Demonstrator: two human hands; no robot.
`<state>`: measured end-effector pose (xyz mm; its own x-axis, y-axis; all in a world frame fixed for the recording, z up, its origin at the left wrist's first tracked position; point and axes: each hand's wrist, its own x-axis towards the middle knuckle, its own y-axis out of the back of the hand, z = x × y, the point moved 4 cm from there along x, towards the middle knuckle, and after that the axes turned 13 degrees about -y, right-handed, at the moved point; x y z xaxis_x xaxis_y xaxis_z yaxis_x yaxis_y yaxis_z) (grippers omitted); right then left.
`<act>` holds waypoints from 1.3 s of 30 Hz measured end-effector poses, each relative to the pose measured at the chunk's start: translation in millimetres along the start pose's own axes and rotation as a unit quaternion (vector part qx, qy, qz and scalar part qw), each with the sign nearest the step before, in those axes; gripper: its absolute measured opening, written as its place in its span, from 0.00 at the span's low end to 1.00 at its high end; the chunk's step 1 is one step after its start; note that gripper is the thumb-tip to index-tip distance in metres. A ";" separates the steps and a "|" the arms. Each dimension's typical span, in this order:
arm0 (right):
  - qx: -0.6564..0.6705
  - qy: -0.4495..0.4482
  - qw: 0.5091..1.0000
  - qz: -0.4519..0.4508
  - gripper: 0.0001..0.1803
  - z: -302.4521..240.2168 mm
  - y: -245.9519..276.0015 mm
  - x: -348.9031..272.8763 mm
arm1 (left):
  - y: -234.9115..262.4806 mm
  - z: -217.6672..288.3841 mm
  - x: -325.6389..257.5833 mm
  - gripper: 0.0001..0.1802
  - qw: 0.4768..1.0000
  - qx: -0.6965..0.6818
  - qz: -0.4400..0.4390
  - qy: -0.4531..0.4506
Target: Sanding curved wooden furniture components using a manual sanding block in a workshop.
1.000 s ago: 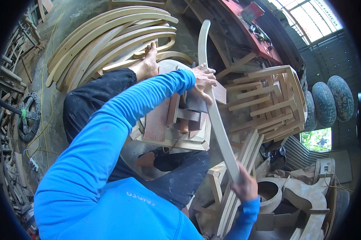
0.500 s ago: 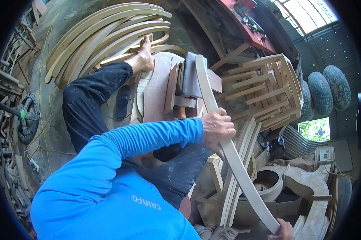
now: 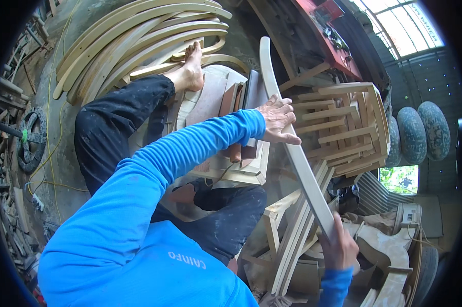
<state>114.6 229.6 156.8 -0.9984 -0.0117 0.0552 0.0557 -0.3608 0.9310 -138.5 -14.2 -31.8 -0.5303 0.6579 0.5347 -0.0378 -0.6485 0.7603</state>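
Observation:
A long, pale, curved wooden piece [image 3: 305, 171] slants from upper middle toward lower right, in both my hands. My left hand [image 3: 277, 120] lies over its upper half, fingers bent over the far edge and thumb stretched out. Around its lower end my right hand [image 3: 341, 248] is closed, slightly blurred. The upper part of the piece runs beside a flat grey block [image 3: 252, 87] set upright on a wooden stand [image 3: 246, 174]. Whether the two touch is hard to tell. Below the block sticks out a brown wooden handle or roller [image 3: 235, 152].
Many curved wooden pieces [image 3: 139, 43] lie piled at the far left, by my bare foot [image 3: 191, 69]. Slatted wooden frames [image 3: 343, 123] stack up on the right, with straight strips [image 3: 297, 230] leaning below them. A yellow cord [image 3: 51, 133] crosses the floor at left.
The curved piece has shifted up and away from me. My right hand has come in from the lower edge, my left thumb has stretched out, and the grey block now shows more edge-on.

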 end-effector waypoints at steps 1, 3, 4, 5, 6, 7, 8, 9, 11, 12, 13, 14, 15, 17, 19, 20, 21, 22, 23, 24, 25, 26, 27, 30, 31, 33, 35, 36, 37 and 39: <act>0.041 0.016 0.999 0.014 0.41 -16.1 -12.8 26.0 | -5.5 -7.4 -3.5 0.56 0.999 0.013 0.001 0.043; 0.047 0.037 0.998 0.015 0.41 -40.3 -46.4 82.8 | -2.2 -6.8 -2.5 0.63 0.989 -0.002 -0.081 0.126; 0.050 0.036 0.998 0.012 0.40 -58.8 -60.1 115.7 | -3.1 -6.5 -7.7 0.63 0.989 -0.013 -0.060 0.135; 0.054 0.035 0.998 0.007 0.40 -78.3 -72.5 147.1 | -5.5 -4.4 -15.1 0.62 0.988 -0.023 -0.041 0.146; 0.054 0.028 0.998 0.007 0.39 -93.8 -85.7 175.6 | -5.7 0.5 -19.6 0.62 0.986 -0.022 -0.061 0.153; 0.052 0.019 0.998 0.009 0.39 -107.7 -93.1 201.0 | -7.1 5.5 -23.7 0.60 0.987 -0.038 -0.049 0.148; 0.060 0.018 0.998 0.015 0.39 -126.4 -98.3 223.7 | -8.1 8.9 -30.9 0.60 0.984 -0.053 -0.061 0.156; 0.070 0.017 0.997 0.019 0.39 -144.3 -104.3 241.4 | -9.7 10.9 -38.6 0.59 0.981 -0.068 -0.075 0.166; 0.087 0.025 0.996 0.023 0.39 -161.1 -107.8 264.4 | -5.3 16.7 -41.8 0.57 0.984 -0.053 -0.055 0.162; 0.101 0.041 0.994 0.022 0.39 -168.4 -111.9 266.2 | -1.6 19.4 -47.7 0.55 0.985 -0.043 -0.033 0.165; 0.104 0.037 0.994 0.021 0.39 -167.4 -117.2 261.3 | 1.4 22.6 -50.5 0.54 0.986 -0.034 -0.010 0.166; 0.164 0.055 0.985 0.001 0.39 -163.6 -122.4 252.3 | 7.3 21.6 -49.1 0.52 0.986 -0.030 0.025 0.163; 0.220 0.075 0.972 -0.018 0.40 -159.5 -127.2 241.9 | 15.2 23.4 -48.9 0.51 0.985 -0.024 0.068 0.155; 0.346 0.054 0.934 -0.064 0.42 -145.3 -143.8 201.0 | 20.8 15.2 -44.4 0.51 0.984 -0.005 0.088 0.156; 0.443 0.079 0.891 -0.065 0.43 -130.1 -136.4 132.3 | 21.7 9.8 -35.8 0.51 0.982 -0.016 0.099 0.158; 0.462 0.061 0.882 -0.069 0.43 -120.5 -140.2 95.8 | 19.7 8.4 -29.5 0.51 0.984 -0.007 0.083 0.158; 0.456 0.014 0.882 -0.116 0.44 -107.8 -147.4 58.8 | 15.3 8.3 -25.4 0.51 0.985 0.004 0.065 0.158; 0.422 0.003 0.902 -0.091 0.45 -100.6 -141.7 18.6 | 11.3 11.1 -22.7 0.50 0.988 0.008 0.064 0.144; 0.415 -0.017 0.906 -0.084 0.45 -92.2 -141.3 -19.4 | 8.0 17.5 -20.5 0.50 0.988 0.001 0.064 0.139; 0.431 -0.036 0.895 -0.107 0.45 -82.5 -143.1 -55.8 | 5.4 25.0 -20.7 0.48 0.992 0.002 0.051 0.117; 0.431 -0.031 0.898 -0.089 0.44 -72.1 -148.7 -88.4 | 2.7 33.3 -21.4 0.47 0.995 0.003 0.037 0.093; 0.426 -0.111 0.879 -0.182 0.43 -71.4 -132.3 -117.9 | 0.6 44.4 -30.9 0.44 0.994 0.041 0.077 0.058; 0.424 -0.127 0.880 -0.172 0.42 -59.6 -138.2 -151.9 | -1.6 63.7 -34.3 0.44 0.995 0.036 0.074 0.054; 0.384 -0.090 0.915 -0.087 0.36 -45.3 -108.9 -197.1 | 4.6 123.6 -47.3 0.40 0.992 0.039 0.109 0.044; 0.345 -0.053 0.937 -0.025 0.32 -41.0 -100.7 -206.7 | 5.3 135.8 -52.3 0.40 0.990 0.047 0.118 0.060; 0.372 -0.134 0.914 -0.090 0.30 -21.9 -109.6 -217.0 | 8.3 140.7 -55.6 0.39 0.992 0.018 0.092 0.087; 0.389 -0.209 0.885 -0.152 0.28 -10.3 -120.6 -215.1 | 12.1 136.9 -52.4 0.38 0.991 0.001 0.114 0.070; 0.361 -0.139 0.915 -0.110 0.32 -16.1 -114.2 -199.3 | 10.5 128.9 -46.6 0.39 0.992 -0.013 0.096 0.076; 0.331 -0.066 0.939 -0.068 0.37 -24.5 -108.6 -181.4 | 5.4 121.2 -42.9 0.39 0.991 -0.012 0.102 0.085; 0.367 -0.099 0.919 -0.103 0.33 -44.8 -126.3 -139.3 | -1.0 106.2 -42.2 0.41 0.974 -0.005 0.210 0.084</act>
<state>246.2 235.0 15.3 -0.9715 0.1818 -0.1520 -0.0706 0.3903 0.9180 -26.2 -0.6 -16.0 -0.6320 0.2616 0.7295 0.2047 -0.8515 0.4827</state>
